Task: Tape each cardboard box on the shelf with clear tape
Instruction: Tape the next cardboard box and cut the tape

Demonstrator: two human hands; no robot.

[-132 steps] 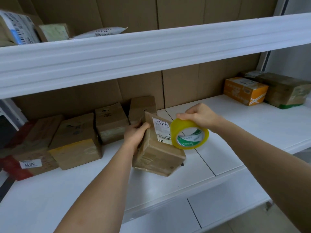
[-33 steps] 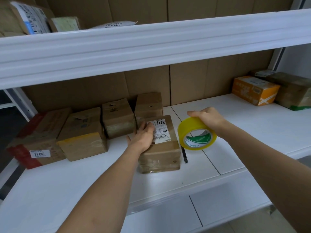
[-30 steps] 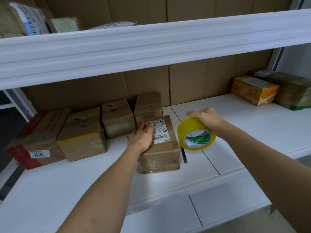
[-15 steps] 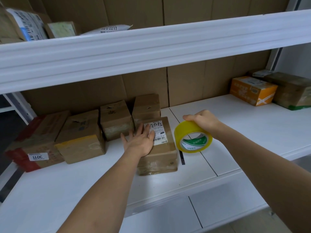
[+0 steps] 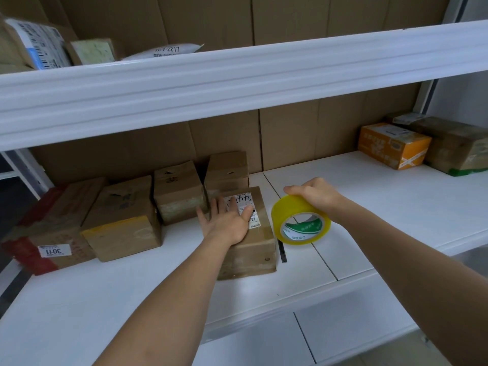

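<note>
A labelled cardboard box (image 5: 250, 233) is set flat on the white shelf (image 5: 396, 207), just in front of a row of four boxes (image 5: 177, 191) lined along the cardboard back wall (image 5: 303, 133). The left hand (image 5: 227, 223) is laid on its top with fingers spread and straight. A yellow tape roll (image 5: 299, 223) is gripped from above by the right hand (image 5: 314, 194), just beside the box's right edge. Open shelf is seen to the right, as far as an orange box (image 5: 393, 145) and a brown box (image 5: 459, 146) in the far corner. The shelf's front edge lies near the box. An upper shelf (image 5: 237, 83) overhangs closely.
</note>
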